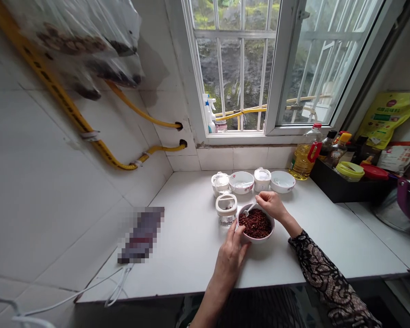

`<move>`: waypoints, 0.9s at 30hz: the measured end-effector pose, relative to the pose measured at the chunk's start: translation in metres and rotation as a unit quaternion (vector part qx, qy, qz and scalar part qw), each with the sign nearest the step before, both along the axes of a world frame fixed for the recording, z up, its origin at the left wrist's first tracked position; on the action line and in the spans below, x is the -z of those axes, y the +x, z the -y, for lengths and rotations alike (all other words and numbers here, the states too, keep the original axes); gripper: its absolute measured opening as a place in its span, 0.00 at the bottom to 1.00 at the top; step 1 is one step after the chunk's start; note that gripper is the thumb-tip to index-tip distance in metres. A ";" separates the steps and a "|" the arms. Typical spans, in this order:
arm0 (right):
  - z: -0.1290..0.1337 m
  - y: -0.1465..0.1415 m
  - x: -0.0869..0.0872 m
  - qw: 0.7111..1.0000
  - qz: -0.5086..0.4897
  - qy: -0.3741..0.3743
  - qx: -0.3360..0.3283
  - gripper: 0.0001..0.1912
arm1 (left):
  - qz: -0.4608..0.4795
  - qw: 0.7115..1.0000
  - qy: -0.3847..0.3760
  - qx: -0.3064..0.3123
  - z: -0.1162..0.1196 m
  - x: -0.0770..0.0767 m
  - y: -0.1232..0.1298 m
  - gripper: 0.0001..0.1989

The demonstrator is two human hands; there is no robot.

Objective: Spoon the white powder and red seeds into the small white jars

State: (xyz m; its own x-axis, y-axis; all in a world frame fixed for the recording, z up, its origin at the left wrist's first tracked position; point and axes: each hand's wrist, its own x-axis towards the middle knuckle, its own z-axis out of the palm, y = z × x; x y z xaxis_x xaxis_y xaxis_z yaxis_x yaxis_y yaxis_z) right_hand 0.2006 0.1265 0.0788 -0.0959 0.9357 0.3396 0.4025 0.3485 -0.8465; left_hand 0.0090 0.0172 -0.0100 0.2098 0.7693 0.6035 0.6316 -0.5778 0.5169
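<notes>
A white bowl (260, 240) full of dark red, peppercorn-like grains (258, 223) stands on the counter. My left hand (229, 255) grips its left side, thumb at the rim and fingers along the outer wall. Between the closed fingers of my right hand (271, 205) is the handle of a small white spoon (249, 209), whose head rests at the grains near the bowl's upper left edge. Just left of the bowl, close to my left fingertips, sits a clear seasoning jar (226, 206) with a cream-coloured rim; a few dark bits show inside.
Behind stand two more lidded jars (262, 179) and two white bowls (283, 182). An oil bottle (302, 157) and a black box (338, 184) of condiments are at right, beside a metal pot (401, 205). A blurred-out object (141, 234) and white cable (118, 284) lie left.
</notes>
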 end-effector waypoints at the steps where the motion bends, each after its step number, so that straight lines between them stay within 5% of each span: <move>1: 0.000 0.000 0.000 1.000 -0.003 -0.003 -0.002 0.23 | 0.002 1.000 -0.002 -0.001 0.000 0.000 0.000 0.25; 27: -0.013 0.010 0.007 0.986 -0.118 -0.119 -0.016 0.24 | 0.011 1.000 0.004 0.001 0.000 0.001 0.001 0.24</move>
